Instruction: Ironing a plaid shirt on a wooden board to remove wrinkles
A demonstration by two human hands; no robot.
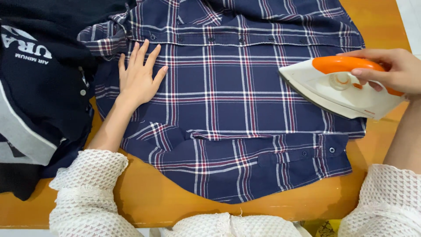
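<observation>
Iron [340, 90] (white, orange handle) gripped by right hand [392, 68]; left hand [139, 79] fingers spread flat on plaid shirt [237, 101].

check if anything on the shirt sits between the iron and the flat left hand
Nothing visible does. Only smooth plaid shirt lies between the iron, gripped by the right hand, and the left hand pressed flat on it.

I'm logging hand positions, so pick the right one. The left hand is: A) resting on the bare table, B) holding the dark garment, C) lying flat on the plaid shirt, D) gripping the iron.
C: the left hand lies open, fingers spread, flat on the plaid shirt, while the right hand grips the handle of the iron.
</observation>
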